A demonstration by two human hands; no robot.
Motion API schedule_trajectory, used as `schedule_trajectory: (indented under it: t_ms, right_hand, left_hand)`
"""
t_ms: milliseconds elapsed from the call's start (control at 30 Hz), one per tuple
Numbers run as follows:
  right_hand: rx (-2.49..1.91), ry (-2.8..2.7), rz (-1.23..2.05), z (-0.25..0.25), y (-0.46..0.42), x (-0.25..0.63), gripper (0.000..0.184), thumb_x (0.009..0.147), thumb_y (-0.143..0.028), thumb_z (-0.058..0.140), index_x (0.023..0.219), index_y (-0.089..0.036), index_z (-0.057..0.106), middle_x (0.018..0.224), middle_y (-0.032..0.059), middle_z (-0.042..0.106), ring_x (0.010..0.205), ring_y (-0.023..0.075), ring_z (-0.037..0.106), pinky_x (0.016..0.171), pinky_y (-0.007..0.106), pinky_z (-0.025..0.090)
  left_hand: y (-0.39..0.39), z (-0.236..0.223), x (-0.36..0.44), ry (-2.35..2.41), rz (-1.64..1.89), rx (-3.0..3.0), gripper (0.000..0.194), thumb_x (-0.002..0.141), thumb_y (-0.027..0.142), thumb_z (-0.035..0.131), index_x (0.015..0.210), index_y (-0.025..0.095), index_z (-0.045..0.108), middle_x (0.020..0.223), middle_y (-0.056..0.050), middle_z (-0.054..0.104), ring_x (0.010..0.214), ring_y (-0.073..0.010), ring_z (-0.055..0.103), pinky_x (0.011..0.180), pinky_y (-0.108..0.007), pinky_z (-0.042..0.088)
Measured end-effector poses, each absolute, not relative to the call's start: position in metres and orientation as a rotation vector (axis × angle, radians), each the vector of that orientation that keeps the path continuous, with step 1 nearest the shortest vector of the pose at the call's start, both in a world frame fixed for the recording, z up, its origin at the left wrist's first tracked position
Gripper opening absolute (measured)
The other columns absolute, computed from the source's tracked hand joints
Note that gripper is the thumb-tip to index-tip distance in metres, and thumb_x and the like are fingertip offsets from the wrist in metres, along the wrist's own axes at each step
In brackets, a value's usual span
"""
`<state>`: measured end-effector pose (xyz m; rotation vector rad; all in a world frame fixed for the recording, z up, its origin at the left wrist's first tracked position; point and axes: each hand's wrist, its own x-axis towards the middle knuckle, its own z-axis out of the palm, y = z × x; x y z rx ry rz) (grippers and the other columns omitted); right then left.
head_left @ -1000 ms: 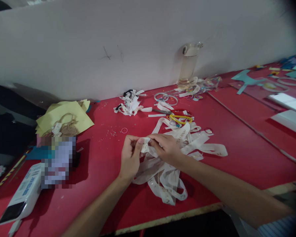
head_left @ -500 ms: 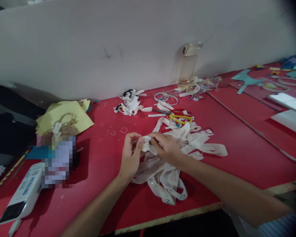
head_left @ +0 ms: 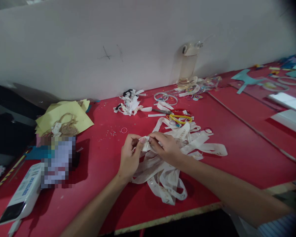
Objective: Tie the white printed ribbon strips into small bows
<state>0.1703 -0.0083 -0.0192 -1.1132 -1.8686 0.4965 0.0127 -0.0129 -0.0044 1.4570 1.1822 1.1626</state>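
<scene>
Between my two hands is a small gathered piece of white ribbon (head_left: pixel 146 145). My left hand (head_left: pixel 131 154) is closed, pinching its left side with thumb and fingers. From the right, my right hand (head_left: pixel 166 148) pinches the same piece, also closed. Under and beyond the hands lies a loose heap of white printed ribbon (head_left: pixel 167 177), with strands spreading to the right. Scissors (head_left: pixel 180 118) with yellow and red handles rest at the back of the heap. A small pinkish ring (head_left: pixel 124 130) lies on the table left of the hands.
White ribbon bits with black bands (head_left: pixel 130 103) lie near the wall. A clear bottle (head_left: pixel 188 65) stands behind. Yellow sheets (head_left: pixel 69 115) with twine, and a white device (head_left: pixel 24 191) with a cable, are at left. A phone (head_left: pixel 289 101) lies at right on the red table (head_left: pixel 249 144).
My fingers have shifted slightly on the ribbon piece, and its lower part looks more fanned out. Everything else stays where it was.
</scene>
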Motion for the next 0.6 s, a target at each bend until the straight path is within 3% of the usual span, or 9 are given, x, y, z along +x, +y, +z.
schedule_trajectory:
  t_ms: [300,600]
  right_hand:
    - [-1.068,-1.817,0.598,-0.0175,-0.0094,0.1667,0.015,0.095,-0.027,0.043,0.094,-0.021,0.057,0.08,0.0016,0.062,0.071,0.0123,0.057,0.067,0.023,0.042]
    - [-1.02,-1.781,0.629,-0.0136,-0.0063,0.1695,0.013,0.091,-0.023,0.048,0.081,-0.019,0.054,0.072,-0.0001,0.054,0.066,0.0116,0.05,0.062,0.023,0.039]
  left_hand:
    - [-0.0141,-0.0029,0.0127,1.219,1.231,1.434,0.018,0.087,0.038,0.055,0.087,0.02,0.053,0.068,0.003,0.053,0.057,-0.0085,0.047,0.051,-0.02,0.036]
    - [-0.013,-0.0029,0.0093,1.216,1.239,1.56,0.016,0.087,0.035,0.057,0.087,0.019,0.053,0.069,0.003,0.054,0.062,-0.0095,0.05,0.058,-0.02,0.038]
